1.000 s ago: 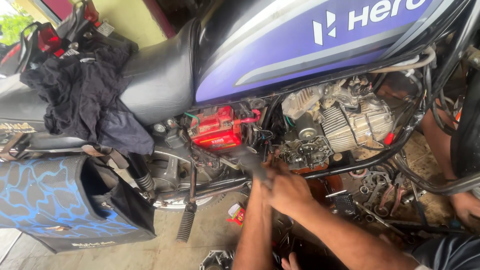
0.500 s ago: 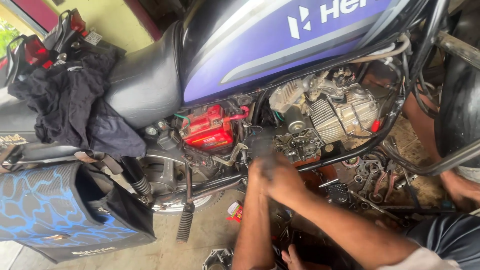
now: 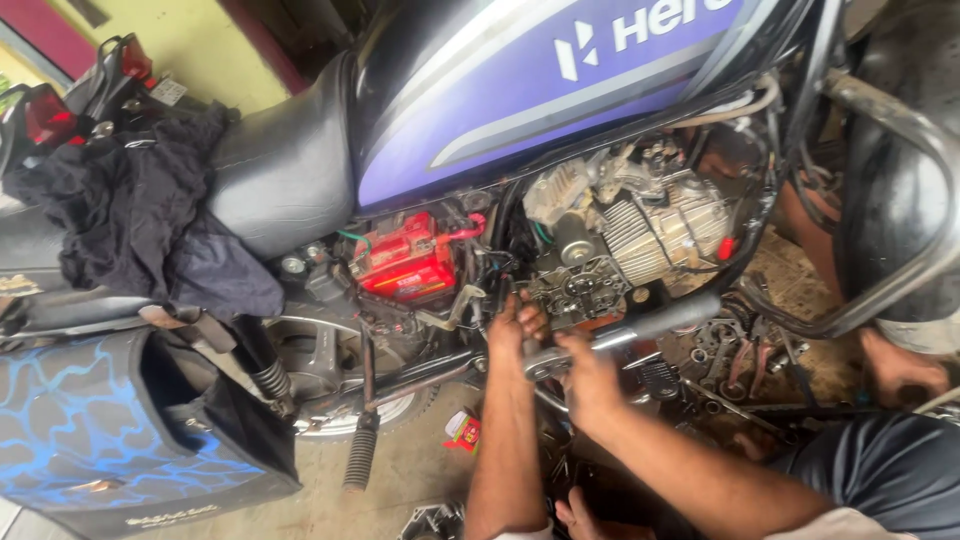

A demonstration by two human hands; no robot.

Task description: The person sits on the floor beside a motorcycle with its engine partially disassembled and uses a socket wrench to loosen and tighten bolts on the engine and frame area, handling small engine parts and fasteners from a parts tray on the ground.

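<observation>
Both hands work low beside the motorcycle's open engine (image 3: 610, 250), just right of the red battery (image 3: 408, 265). The left hand (image 3: 515, 330) presses fingers against the crankcase, its grip unclear, while the right hand (image 3: 585, 375) closes around a metal wrench (image 3: 620, 335) whose head sits by the frame tube.

The dusty concrete floor (image 3: 410, 470) carries scattered metal tools (image 3: 730, 350) and a small red box (image 3: 463, 430).

I see both forearms rising from the lower centre of the frame, bare to the elbow. My left hand (image 3: 517, 325) reaches upward at mid-frame, fingers curled closed. My right hand (image 3: 585, 372) sits just beside it, lower right, fingers wrapped in a closed grip, wrist bent.
</observation>
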